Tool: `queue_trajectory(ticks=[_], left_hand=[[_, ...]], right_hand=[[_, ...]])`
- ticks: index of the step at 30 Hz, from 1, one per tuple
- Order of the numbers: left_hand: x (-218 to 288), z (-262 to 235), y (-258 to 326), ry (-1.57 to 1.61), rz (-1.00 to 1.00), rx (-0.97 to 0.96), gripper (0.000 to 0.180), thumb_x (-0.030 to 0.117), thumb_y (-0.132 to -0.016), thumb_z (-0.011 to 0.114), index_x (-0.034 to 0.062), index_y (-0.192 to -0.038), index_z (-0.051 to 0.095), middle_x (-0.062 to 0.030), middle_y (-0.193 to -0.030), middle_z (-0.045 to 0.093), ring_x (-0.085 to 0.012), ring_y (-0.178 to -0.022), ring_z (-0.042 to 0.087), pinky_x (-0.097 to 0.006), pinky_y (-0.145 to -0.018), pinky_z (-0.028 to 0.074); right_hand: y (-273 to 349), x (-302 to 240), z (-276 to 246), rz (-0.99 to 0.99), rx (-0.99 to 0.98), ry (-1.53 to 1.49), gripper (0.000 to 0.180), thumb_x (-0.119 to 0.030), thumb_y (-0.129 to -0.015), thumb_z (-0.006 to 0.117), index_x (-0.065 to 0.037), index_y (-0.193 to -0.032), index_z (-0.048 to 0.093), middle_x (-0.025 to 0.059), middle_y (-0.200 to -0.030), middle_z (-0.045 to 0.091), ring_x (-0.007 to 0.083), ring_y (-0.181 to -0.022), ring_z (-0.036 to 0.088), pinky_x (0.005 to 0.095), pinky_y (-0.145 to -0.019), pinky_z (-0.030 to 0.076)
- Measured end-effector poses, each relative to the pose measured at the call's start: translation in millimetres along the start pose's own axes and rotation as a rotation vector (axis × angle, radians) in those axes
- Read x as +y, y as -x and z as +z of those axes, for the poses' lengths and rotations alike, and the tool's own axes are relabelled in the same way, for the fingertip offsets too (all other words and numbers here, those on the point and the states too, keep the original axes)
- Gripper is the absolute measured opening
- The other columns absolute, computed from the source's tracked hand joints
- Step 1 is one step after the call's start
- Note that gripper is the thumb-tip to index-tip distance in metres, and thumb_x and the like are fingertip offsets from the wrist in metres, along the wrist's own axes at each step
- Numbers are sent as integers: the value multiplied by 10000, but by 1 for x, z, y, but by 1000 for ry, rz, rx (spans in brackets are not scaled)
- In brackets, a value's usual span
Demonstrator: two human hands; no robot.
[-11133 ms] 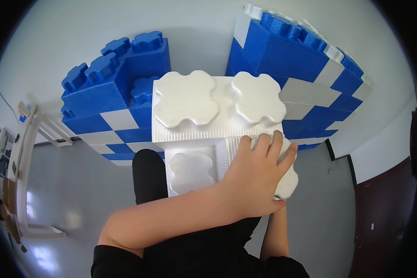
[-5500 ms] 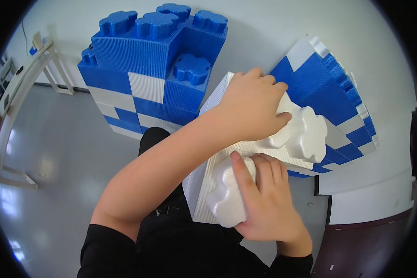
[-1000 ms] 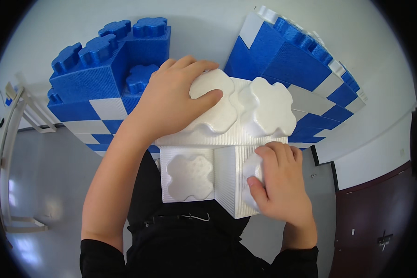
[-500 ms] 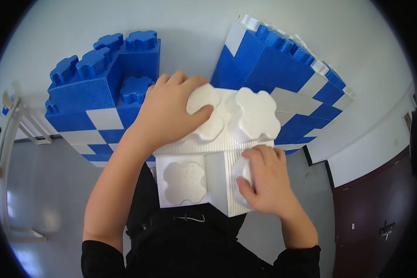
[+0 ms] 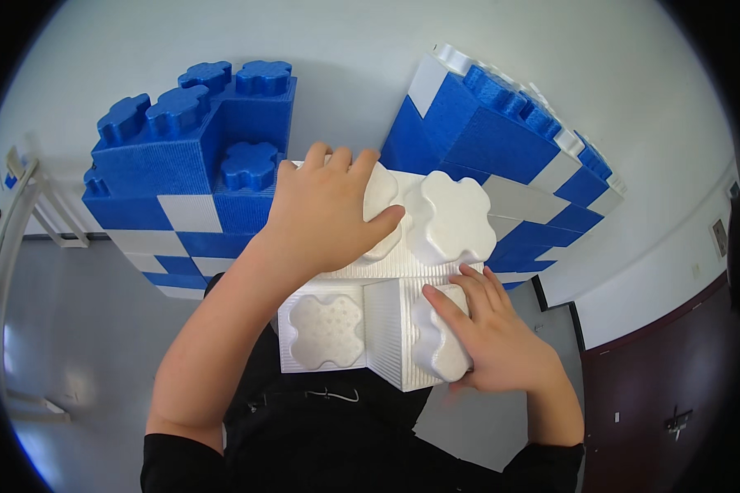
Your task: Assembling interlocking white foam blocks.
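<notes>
White building blocks (image 5: 382,267) with clover-shaped studs stand joined in front of my body. Over the far left stud lies my left hand (image 5: 325,205), its fingers curled across the far side and its thumb stretched over the stud. The neighbouring right stud (image 5: 460,218) is uncovered. At the near right corner, my right hand (image 5: 501,341) grips a white block by its stud (image 5: 440,341), fingers on top and thumb low at the near side. The near left part carries a clover shape (image 5: 327,331); I cannot tell whether it is raised or hollow.
A stepped blue and white block wall (image 5: 156,168) rises at the left; another block wall (image 5: 510,156) slants away at the right. Farther left stands a white frame (image 5: 12,222) on the grey floor (image 5: 99,337). A dark red door (image 5: 658,394) is at the right.
My right hand has shifted its hold on the near right block: the thumb has left the stud's top and gone to the near side. My left hand has slid slightly right.
</notes>
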State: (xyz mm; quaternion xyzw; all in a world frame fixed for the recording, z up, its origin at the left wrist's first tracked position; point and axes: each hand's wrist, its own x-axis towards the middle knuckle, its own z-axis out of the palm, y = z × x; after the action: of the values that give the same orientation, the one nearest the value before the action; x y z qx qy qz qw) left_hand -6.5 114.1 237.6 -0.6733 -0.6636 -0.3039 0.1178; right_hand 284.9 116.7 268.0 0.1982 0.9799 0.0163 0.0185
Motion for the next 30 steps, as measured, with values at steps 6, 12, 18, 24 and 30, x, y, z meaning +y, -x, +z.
queue_trajectory(ticks=[6, 12, 18, 24, 30], left_hand=[[2, 8, -1, -111, 10, 35, 697, 534, -920, 694, 58, -1426, 645, -159, -1218, 691, -361, -1204, 616, -524, -946, 496], [3, 10, -6, -71, -4, 33, 663, 553, -910, 704, 56, -1347, 678, -162, -1182, 692, -355, -1165, 621, -552, -899, 502], [-2, 17, -7, -104, 16, 88, 634, 551, -894, 725, 59, -1293, 694, -156, -1127, 703, -337, -1131, 633, -545, -827, 520], [-5, 20, -8, -43, 11, 92, 637, 558, -885, 726, 48, -1265, 703, -162, -1092, 712, -330, -1098, 640, -534, -811, 527], [-10, 24, -11, -116, 18, 139, 622, 572, -886, 718, 52, -1228, 726, -142, -1041, 723, -306, -1014, 651, -500, -748, 518]], right_hand=[[-6, 4, -6, -6, -27, -45, 1048, -42, -582, 847, -108, -1565, 489, 250, -1218, 512, 473, -1208, 518, 541, -1094, 416], [-3, 2, -13, 34, -26, -48, 1037, -81, -566, 882, -126, -1533, 513, 261, -1251, 524, 490, -1232, 521, 537, -1086, 427], [-8, 0, -18, 40, -15, -40, 1024, -108, -573, 902, -146, -1524, 523, 275, -1310, 530, 493, -1249, 522, 528, -1077, 440], [-10, -1, -17, 78, -10, -34, 991, -148, -576, 926, -137, -1497, 561, 274, -1326, 535, 482, -1262, 527, 532, -1087, 436], [-6, 0, -41, 76, 87, -53, 990, -155, -556, 951, -122, -1474, 583, 266, -1312, 534, 483, -1220, 563, 520, -1037, 484]])
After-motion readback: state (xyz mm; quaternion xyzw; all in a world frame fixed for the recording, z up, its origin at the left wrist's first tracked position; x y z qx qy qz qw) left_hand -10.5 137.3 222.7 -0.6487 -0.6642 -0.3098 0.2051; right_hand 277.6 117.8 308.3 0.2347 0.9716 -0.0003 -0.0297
